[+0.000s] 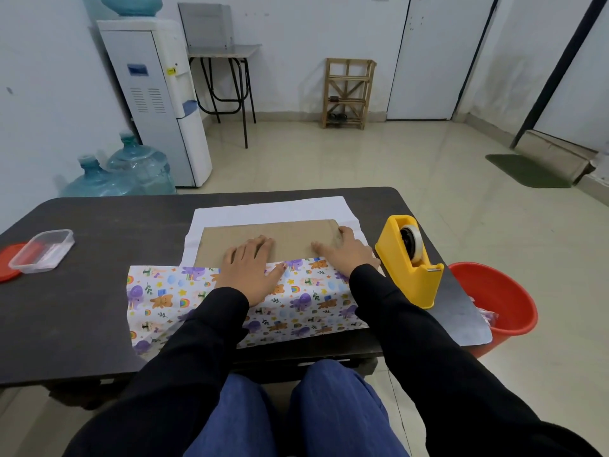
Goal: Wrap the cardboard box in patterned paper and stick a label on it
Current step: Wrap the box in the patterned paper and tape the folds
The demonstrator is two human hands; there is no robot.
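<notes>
Both hands, left (246, 270) and right (346, 250), press flat, seemingly holding paper (296, 301) on the box (290, 234); tape dispenser (410, 260) just beside.

The cardboard box (283, 234) lies on the patterned paper (230, 301), whose near flap covers the box's near edge. The left hand (247, 268) and right hand (346, 252) press flat on the box. A yellow tape dispenser (408, 262) stands just right of the box on the worktop (82, 308).
</notes>
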